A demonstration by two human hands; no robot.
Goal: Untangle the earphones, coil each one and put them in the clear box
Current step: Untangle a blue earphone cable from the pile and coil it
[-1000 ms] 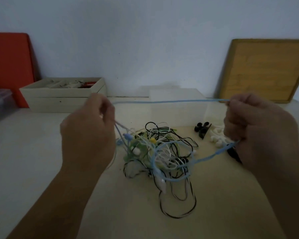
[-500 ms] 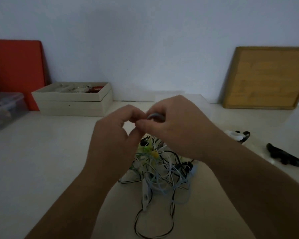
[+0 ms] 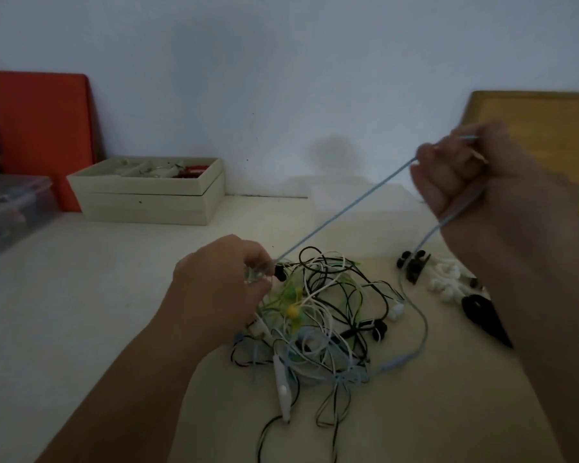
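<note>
The right hand point(image 3: 492, 202) has its fingers point(image 3: 438, 175) curled tight round the blue cord point(image 3: 345, 212), high and right of the tangle point(image 3: 325, 315). The cord runs taut down-left to the left hand point(image 3: 221, 285), which pinches it at the tangle's left edge. A second strand drops from the right hand into the tangle on the tabletop point(image 3: 81, 295).

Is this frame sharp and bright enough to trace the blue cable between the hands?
Head view: dim, bluish, no glare; the raised right hand is motion-blurred, the left hand sharper; the thin light blue earphone cable is traceable between them; a soft shadow falls on the pale wall; edges bend from the wide angle.
</note>
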